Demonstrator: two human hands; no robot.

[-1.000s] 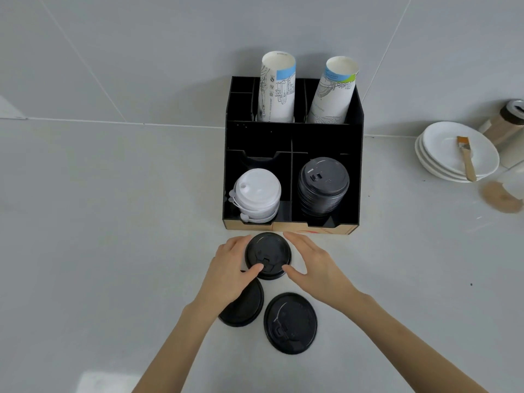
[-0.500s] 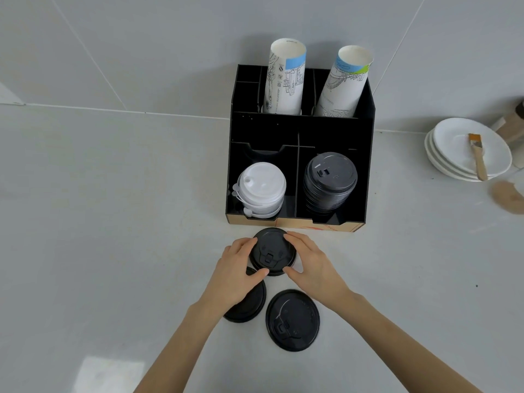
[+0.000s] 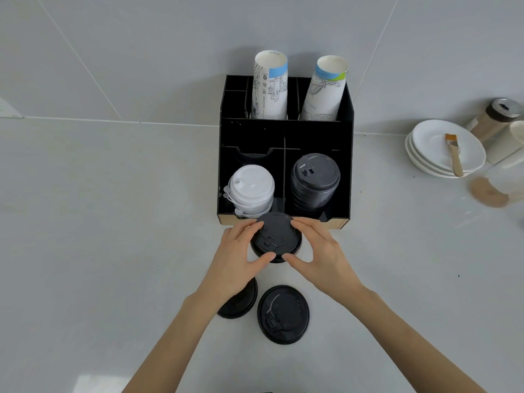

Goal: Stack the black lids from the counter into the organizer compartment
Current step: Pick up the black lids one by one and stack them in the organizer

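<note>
A black lid [image 3: 275,236] is held between my left hand [image 3: 236,258] and my right hand [image 3: 317,251], just in front of the black organizer [image 3: 286,137]. Fingers of both hands wrap its rim. Two more black lids lie flat on the counter nearer me: one [image 3: 283,313] in full view, the other [image 3: 241,303] half hidden under my left wrist. The organizer's front right compartment holds a tall stack of black lids [image 3: 314,181]. Its front left compartment holds a stack of white lids [image 3: 251,190].
Two stacks of paper cups [image 3: 270,86] [image 3: 324,89] lean out of the organizer's back compartments. At the right stand stacked white plates [image 3: 433,163] with a brush [image 3: 453,154] on top, a shaker [image 3: 493,117] and a brown powder patch [image 3: 487,191]. The tiled wall is behind.
Both hands have moved the gripped black lid forward toward the organizer's front edge, apparently lifted off the counter. The two lids on the counter stayed put.
</note>
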